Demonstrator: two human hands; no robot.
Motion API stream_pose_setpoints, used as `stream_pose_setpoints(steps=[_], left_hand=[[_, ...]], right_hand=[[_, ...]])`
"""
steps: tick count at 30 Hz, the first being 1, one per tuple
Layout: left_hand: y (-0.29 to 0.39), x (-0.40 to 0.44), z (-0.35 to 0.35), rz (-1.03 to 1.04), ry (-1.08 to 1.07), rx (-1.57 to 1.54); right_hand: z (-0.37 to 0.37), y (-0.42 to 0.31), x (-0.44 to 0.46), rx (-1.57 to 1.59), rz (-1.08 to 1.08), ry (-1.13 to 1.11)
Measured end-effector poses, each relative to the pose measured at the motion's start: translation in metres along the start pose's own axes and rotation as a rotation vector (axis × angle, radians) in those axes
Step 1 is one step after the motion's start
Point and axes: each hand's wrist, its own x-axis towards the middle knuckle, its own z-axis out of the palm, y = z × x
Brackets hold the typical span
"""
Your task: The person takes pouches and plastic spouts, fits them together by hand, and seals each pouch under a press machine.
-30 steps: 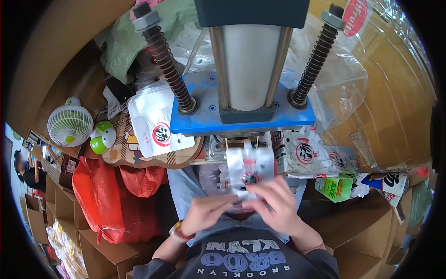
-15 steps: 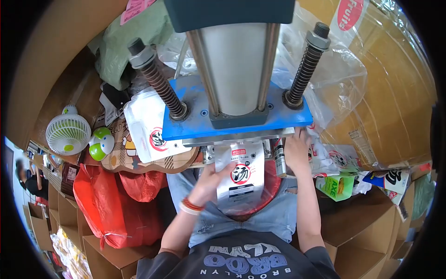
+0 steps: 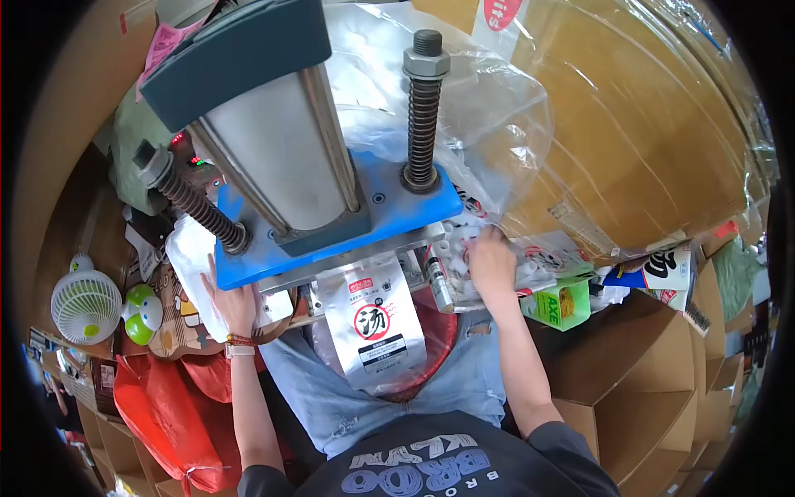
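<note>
A silvery white pouch [image 3: 374, 327] with a round red and black logo hangs from under the blue plate [image 3: 389, 203] of a press, and neither hand touches it. My left hand [image 3: 230, 308] lies on a stack of white pouches [image 3: 189, 258] left of the press, fingers stretched out. To the right of the press, my right hand [image 3: 490, 263] reaches down with curled fingers into a pile of small white pieces [image 3: 447, 247] on printed pouch film. Its fingertips are partly hidden, so what they pinch cannot be made out. A spray can [image 3: 438, 286] lies beside that pile.
At the left stand a small white fan [image 3: 86, 306] and a green-white toy-like object [image 3: 142, 315]. Red plastic bags [image 3: 157, 406] hang below them. A red basin [image 3: 439, 335] sits at my lap. Right are a green AXE box [image 3: 560, 305] and a large carton [image 3: 654, 124].
My left hand has let go of the hanging pouch and moved left onto the pouch stack. My right hand has shifted from the press edge to the white pieces. The camera view has turned.
</note>
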Motion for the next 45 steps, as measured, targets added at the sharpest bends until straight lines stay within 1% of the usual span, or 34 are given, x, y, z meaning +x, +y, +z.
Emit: stream_pose_setpoints(steps=[1,2,3,4,5,6,7,9,10,12,13,14,15,17,19,21,22,24,26,27,29,30,31,32,33,34,36,38,39,40,41,43,44,45], left_hand=[[-0.007,0.001,0.001,-0.01,0.166,-0.026],[0.028,-0.016,-0.053,0.038,0.359,-0.074],[0.056,-0.031,-0.081,0.046,0.42,-0.059],[0.07,-0.044,-0.099,0.048,0.478,-0.041],[0.066,-0.066,-0.108,-0.055,-0.102,-0.287],[0.079,-0.085,-0.105,0.082,-0.023,-0.255],[0.091,-0.102,-0.1,0.223,0.049,-0.218],[0.084,-0.12,-0.092,0.331,0.206,-0.223],[0.084,-0.125,-0.097,0.206,0.208,-0.452],[0.092,-0.135,-0.129,-0.129,0.045,-0.636],[0.103,-0.137,-0.152,-0.128,0.125,-0.757],[0.112,-0.139,-0.171,-0.061,0.195,-0.771],[0.12,-0.142,-0.184,0.008,0.258,-0.784],[0.133,-0.152,-0.192,0.113,0.265,-0.691],[0.153,-0.157,-0.203,0.208,0.242,-0.639],[0.166,-0.161,-0.211,0.322,0.205,-0.604],[0.168,-0.163,-0.22,0.361,0.18,-0.61],[0.163,-0.171,-0.237,0.409,0.0,-0.846],[0.17,-0.17,-0.244,0.441,-0.044,-0.898],[0.172,-0.169,-0.236,0.384,-0.059,-0.91],[0.177,-0.168,-0.209,0.215,-0.038,-0.958],[0.181,-0.166,-0.209,0.217,-0.034,-0.959],[0.184,-0.163,-0.21,0.258,0.071,-0.895],[0.187,-0.163,-0.212,0.295,0.169,-0.831],[0.189,-0.162,-0.216,0.343,0.163,-0.742],[0.188,-0.162,-0.218,0.345,0.16,-0.742],[0.186,-0.159,-0.222,0.495,0.035,-0.852],[0.19,-0.156,-0.224,0.541,0.013,-0.94],[0.196,-0.157,-0.221,0.454,-0.143,-0.991],[0.2,-0.158,-0.216,0.364,-0.298,-1.035],[0.2,-0.156,-0.189,0.269,-0.445,-1.066],[0.205,-0.146,-0.15,-0.026,-0.583,-1.309],[0.21,-0.137,-0.145,-0.266,-0.635,-1.521],[0.214,-0.126,-0.144,-0.361,-0.635,-1.665]], right_hand=[[0.003,-0.005,0.002,-0.01,-0.065,0.053],[0.005,-0.013,0.006,-0.014,-0.135,0.107],[-0.014,-0.023,-0.001,-0.013,-0.137,-0.071],[-0.014,-0.022,-0.008,-0.003,-0.162,-0.073],[-0.014,-0.015,-0.015,0.106,-0.243,0.017],[-0.014,-0.009,-0.017,0.215,-0.322,0.102],[-0.016,-0.01,-0.018,0.225,-0.346,0.09],[-0.022,-0.012,-0.021,0.27,-0.209,0.088],[-0.025,-0.009,-0.019,0.261,-0.262,0.146],[-0.058,-0.023,-0.021,0.308,-0.342,0.245],[-0.081,-0.034,-0.029,0.434,-0.295,0.265],[-0.101,-0.044,-0.043,0.56,-0.24,0.282],[-0.12,-0.053,-0.059,0.607,-0.353,0.305],[-0.145,-0.074,-0.09,0.666,-0.73,0.217],[-0.129,-0.095,-0.105,0.637,-1.057,0.194],[-0.118,-0.106,-0.105,0.57,-1.264,0.026],[-0.119,-0.106,-0.111,0.651,-1.281,0.075],[-0.137,-0.105,-0.116,0.814,-1.322,0.118],[-0.142,-0.101,-0.116,0.819,-1.306,0.106],[-0.144,-0.1,-0.115,0.823,-1.295,0.095],[-0.142,-0.095,-0.117,0.704,-1.176,0.196],[-0.14,-0.091,-0.12,0.65,-1.098,0.239],[-0.143,-0.089,-0.119,0.514,-1.072,0.227],[-0.144,-0.089,-0.117,0.513,-1.065,0.221],[-0.145,-0.089,-0.112,0.458,-1.182,0.161],[-0.145,-0.089,-0.109,0.401,-1.3,0.106],[-0.149,-0.087,-0.112,0.439,-1.305,0.163],[-0.152,-0.086,-0.114,0.772,-1.223,0.064],[-0.146,-0.084,-0.115,0.729,-1.186,0.036],[-0.14,-0.087,-0.111,0.699,-1.025,-0.058],[-0.133,-0.091,-0.106,0.666,-0.863,-0.148],[-0.118,-0.087,-0.096,0.665,-0.718,-0.065],[-0.117,-0.077,-0.092,0.704,-0.64,-0.022],[-0.127,-0.07,-0.093,0.74,-0.558,0.017]])
